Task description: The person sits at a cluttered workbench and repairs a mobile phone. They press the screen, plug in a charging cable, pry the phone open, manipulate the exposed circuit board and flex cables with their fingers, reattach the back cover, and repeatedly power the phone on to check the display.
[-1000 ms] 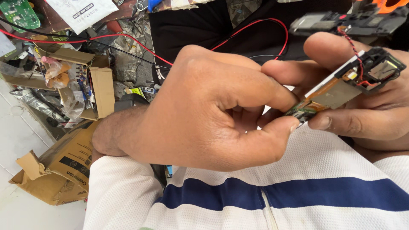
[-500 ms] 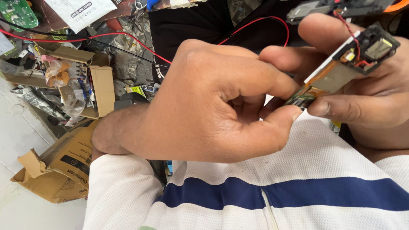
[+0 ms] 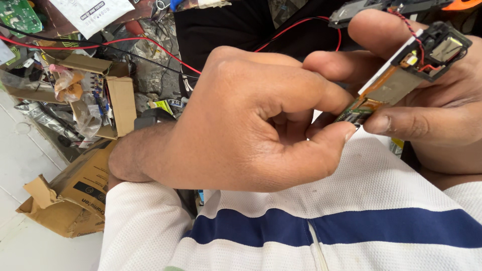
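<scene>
My right hand (image 3: 432, 100) grips a small electronic module (image 3: 401, 80): a grey metal plate with orange flex strip, a black block at its upper end and a thin red wire running off it. My left hand (image 3: 251, 120) is curled in front of it, thumb and fingertips pinching the module's lower green end (image 3: 354, 114). Both hands hover close over my lap, above a white shirt with a navy stripe (image 3: 351, 236). The left hand hides much of the module's lower part.
Torn brown cardboard (image 3: 70, 195) lies on the floor at lower left. A small open box with plastic wrapping (image 3: 95, 95), red and black wires (image 3: 125, 42), a green circuit board (image 3: 17, 15) and a white printed bag (image 3: 90, 12) clutter the upper left. A black part (image 3: 381, 7) sits top right.
Both hands and the module have drifted slightly up and right in view. The grip of each hand stays the same.
</scene>
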### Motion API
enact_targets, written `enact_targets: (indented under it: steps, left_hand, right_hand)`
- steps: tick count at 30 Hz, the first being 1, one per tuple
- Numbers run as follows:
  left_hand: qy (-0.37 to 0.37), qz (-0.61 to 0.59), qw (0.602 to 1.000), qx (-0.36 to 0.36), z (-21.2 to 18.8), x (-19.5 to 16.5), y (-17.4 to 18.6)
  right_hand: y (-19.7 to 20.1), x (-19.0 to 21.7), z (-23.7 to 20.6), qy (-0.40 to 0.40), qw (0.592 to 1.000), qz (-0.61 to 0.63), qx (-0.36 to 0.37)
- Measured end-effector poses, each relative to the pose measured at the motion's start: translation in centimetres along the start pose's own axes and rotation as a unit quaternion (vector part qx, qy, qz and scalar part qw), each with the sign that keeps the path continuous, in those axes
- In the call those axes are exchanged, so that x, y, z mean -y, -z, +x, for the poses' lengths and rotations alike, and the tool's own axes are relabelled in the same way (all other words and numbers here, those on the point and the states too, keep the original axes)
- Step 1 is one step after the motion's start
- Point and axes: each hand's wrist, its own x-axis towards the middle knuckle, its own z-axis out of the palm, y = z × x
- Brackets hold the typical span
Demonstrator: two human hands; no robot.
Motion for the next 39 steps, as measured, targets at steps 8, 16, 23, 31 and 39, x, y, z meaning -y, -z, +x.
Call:
enact_targets:
  steps: [8, 16, 23, 31, 39]
  left_hand:
    - [0.001, 0.001, 1.0, 0.001, 0.0, -0.1, -0.1]
    - [0.001, 0.006, 1.0, 0.007, 0.1, -0.4, -0.1]
    - [-0.002, 0.009, 1.0, 0.006, 0.1, -0.4, -0.1]
    - [-0.005, 0.006, 1.0, 0.004, -0.3, -0.1, -0.2]
    - [-0.013, 0.017, 1.0, -0.019, -0.9, -0.1, -1.1]
  right_hand:
    - [-0.6, 0.5, 0.3, -0.005, 1.0, 0.002, -0.007]
    - [-1.3, 0.8, -0.9, -0.037, 0.997, 0.022, -0.068]
    - [-1.3, 0.9, -0.9, -0.034, 0.997, 0.017, -0.067]
    - [-2.0, 1.1, -0.7, -0.04, 0.995, 0.005, -0.091]
    - [0.1, -0.1, -0.1, -0.023, 0.987, 0.161, 0.005]
